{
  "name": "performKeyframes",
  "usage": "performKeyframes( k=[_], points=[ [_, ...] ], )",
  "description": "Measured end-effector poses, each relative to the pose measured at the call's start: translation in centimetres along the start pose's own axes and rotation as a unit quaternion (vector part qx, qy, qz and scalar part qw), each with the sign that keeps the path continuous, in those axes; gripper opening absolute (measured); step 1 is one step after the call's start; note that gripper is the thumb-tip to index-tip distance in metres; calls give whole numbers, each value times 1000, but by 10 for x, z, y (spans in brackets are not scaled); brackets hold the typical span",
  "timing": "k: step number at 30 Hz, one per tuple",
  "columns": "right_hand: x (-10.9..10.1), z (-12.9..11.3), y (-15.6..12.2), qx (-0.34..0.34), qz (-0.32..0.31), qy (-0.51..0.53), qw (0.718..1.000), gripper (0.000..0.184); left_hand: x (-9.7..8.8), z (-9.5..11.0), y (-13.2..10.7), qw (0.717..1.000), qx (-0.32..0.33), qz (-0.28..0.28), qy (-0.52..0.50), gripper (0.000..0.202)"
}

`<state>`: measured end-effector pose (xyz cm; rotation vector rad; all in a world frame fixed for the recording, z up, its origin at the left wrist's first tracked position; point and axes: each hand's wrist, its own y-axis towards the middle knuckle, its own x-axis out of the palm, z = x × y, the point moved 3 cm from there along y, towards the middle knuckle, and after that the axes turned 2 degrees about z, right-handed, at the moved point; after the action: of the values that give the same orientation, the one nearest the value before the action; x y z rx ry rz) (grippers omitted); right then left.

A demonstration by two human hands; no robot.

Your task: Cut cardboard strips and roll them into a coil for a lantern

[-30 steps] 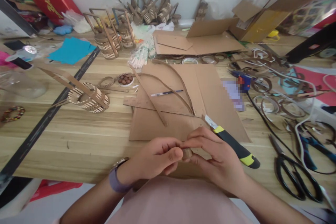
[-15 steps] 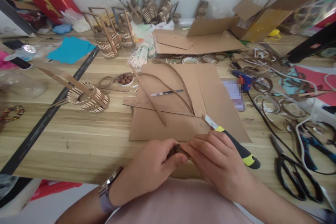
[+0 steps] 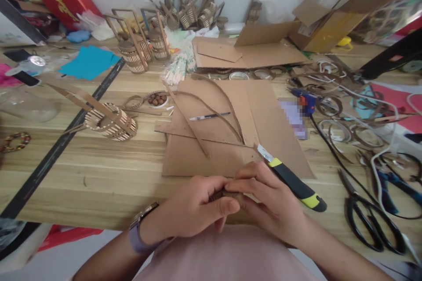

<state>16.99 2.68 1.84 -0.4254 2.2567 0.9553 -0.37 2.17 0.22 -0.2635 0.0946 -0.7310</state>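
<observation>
My left hand (image 3: 198,206) and my right hand (image 3: 275,204) meet at the table's front edge. Between them is a small brown cardboard piece (image 3: 231,194), mostly covered by my fingers; its full shape cannot be made out. My left thumb lies along its near side, and the right fingertips press on its top. A utility knife (image 3: 293,180), black and yellow with its blade out, lies just beyond my right hand. On the cardboard sheet (image 3: 204,164) in front are cardboard strips (image 3: 193,129) and a pen (image 3: 209,116).
A small basket (image 3: 114,125) with a tall handle stands at left, near a dish of brown beads (image 3: 157,100). Black scissors (image 3: 365,215), pliers (image 3: 389,184), a glue gun (image 3: 303,99) and coiled strips (image 3: 329,105) crowd the right. Finished lidded baskets (image 3: 135,55) stand behind.
My right fingers have lifted and shifted on the brown piece, baring more of its top. My left hand has turned slightly and its wrist has moved right. The knife stays put.
</observation>
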Motion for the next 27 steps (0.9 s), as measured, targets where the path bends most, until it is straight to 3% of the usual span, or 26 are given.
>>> performKeyframes(
  k=[5,13,20,27],
  points=[
    [-3,3,0,45,11,43,998,12,-3,-7,-2,999,-15,-40,-20,47],
    [-5,5,-4,51,31,40,997,8,-7,-6,-4,999,-39,24,22,43],
    [-2,5,-4,61,37,49,996,6,-5,10,-1,990,79,99,66,48],
    [6,3,-8,82,92,146,982,7,-1,6,-2,989,111,30,-96,58]
  ],
)
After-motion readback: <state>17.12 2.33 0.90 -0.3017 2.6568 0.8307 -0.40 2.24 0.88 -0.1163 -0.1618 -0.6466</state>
